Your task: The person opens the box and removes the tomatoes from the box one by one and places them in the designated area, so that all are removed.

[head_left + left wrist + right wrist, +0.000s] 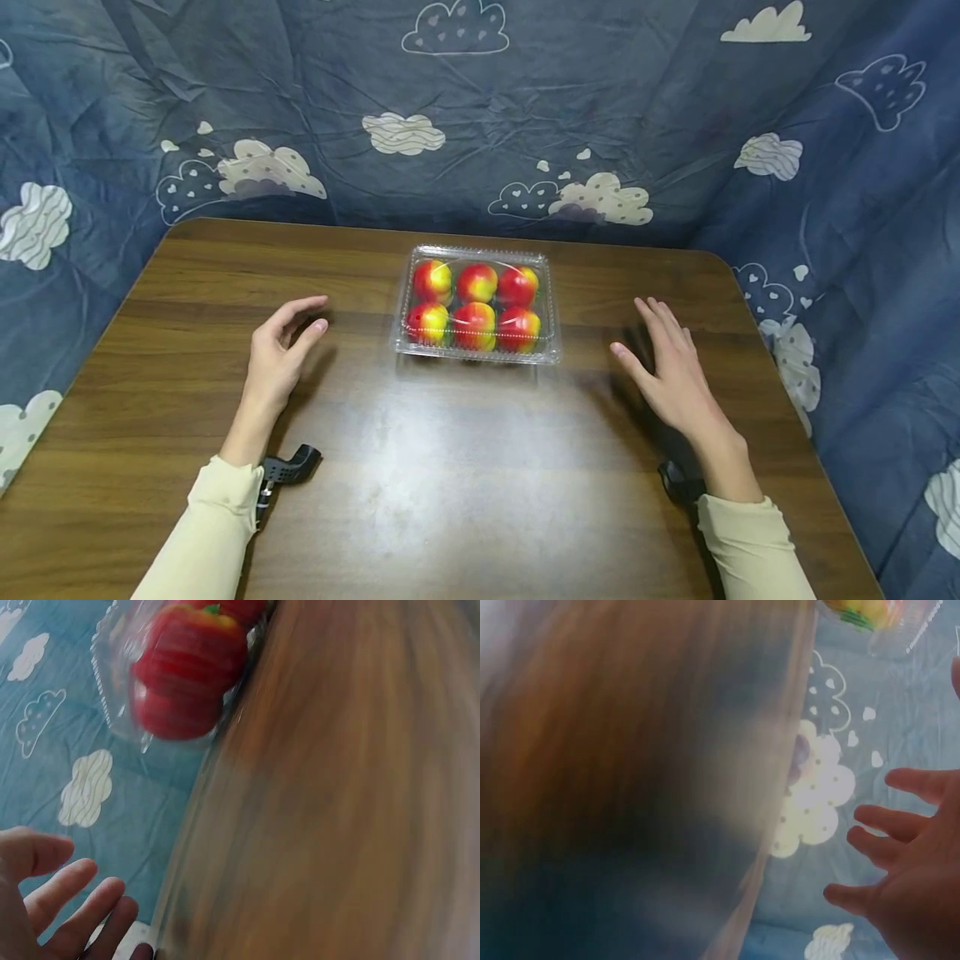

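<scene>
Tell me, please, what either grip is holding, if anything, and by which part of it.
Nothing is held: the left grip and right grip are empty, neither touching the plastic container on the table.

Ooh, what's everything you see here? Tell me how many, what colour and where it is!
Table: 1, brown, across the head view
Cloud-print cloth: 1 or more pieces, blue with pale clouds, around the table
Plastic box: 1, clear, far middle of table
Fruits: 6, red and yellow, inside box
Wrist devices: 2, black, one per wrist
Sleeves: 2, cream, on forearms
Left hand: 1, bare, left of box
Right hand: 1, bare, right of box
</scene>
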The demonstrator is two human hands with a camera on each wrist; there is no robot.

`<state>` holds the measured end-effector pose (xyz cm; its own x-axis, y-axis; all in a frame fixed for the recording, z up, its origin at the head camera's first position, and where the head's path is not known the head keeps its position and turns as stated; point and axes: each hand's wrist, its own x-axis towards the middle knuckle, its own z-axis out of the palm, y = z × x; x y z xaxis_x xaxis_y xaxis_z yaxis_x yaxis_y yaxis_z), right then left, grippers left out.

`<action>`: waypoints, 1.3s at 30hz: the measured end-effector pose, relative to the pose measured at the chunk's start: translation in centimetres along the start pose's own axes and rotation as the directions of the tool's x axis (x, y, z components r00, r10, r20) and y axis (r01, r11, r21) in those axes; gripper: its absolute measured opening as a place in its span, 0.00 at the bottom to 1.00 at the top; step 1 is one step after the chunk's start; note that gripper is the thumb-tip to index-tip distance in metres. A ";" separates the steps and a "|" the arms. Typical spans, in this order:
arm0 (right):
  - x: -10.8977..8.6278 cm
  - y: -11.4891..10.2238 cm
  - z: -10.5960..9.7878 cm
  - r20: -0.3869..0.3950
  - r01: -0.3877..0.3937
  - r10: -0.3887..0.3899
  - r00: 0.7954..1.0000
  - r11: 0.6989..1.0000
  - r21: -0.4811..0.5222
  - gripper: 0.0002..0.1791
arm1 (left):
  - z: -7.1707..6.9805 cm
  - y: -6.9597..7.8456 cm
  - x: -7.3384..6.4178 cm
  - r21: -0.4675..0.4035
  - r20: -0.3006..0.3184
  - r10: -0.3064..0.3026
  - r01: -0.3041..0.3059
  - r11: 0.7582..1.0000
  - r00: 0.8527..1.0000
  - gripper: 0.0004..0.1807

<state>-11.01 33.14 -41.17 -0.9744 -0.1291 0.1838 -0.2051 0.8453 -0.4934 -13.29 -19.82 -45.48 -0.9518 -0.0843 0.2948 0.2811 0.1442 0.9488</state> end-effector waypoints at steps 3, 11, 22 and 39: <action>0.4 -0.5 0.2 0.000 0.012 -0.012 1.000 1.000 0.020 0.46 | 1.0 0.0 0.1 -0.048 -0.021 0.018 -0.019 0.999 1.000 0.17; 2.2 -2.5 0.8 0.007 0.033 -0.034 0.999 0.998 0.045 0.48 | 4.0 -0.2 1.1 -0.051 -0.049 0.054 -0.057 0.997 0.997 0.14; 4.9 -7.5 2.6 0.011 0.121 -0.122 0.992 0.987 0.102 0.49 | 7.5 0.0 1.2 -0.175 0.050 -0.014 0.023 0.984 0.999 0.15; 4.3 -10.4 5.3 0.046 0.310 -0.311 0.949 0.950 0.027 0.57 | 7.4 0.4 0.6 -0.409 0.255 -0.113 0.213 0.887 0.960 0.18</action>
<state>-13.54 21.02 -39.77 -0.8654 -0.4095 0.2887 -0.4996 0.7491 -0.4351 -14.67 -12.53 -45.74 -0.9771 0.1542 0.1466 0.0963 -0.2937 0.9510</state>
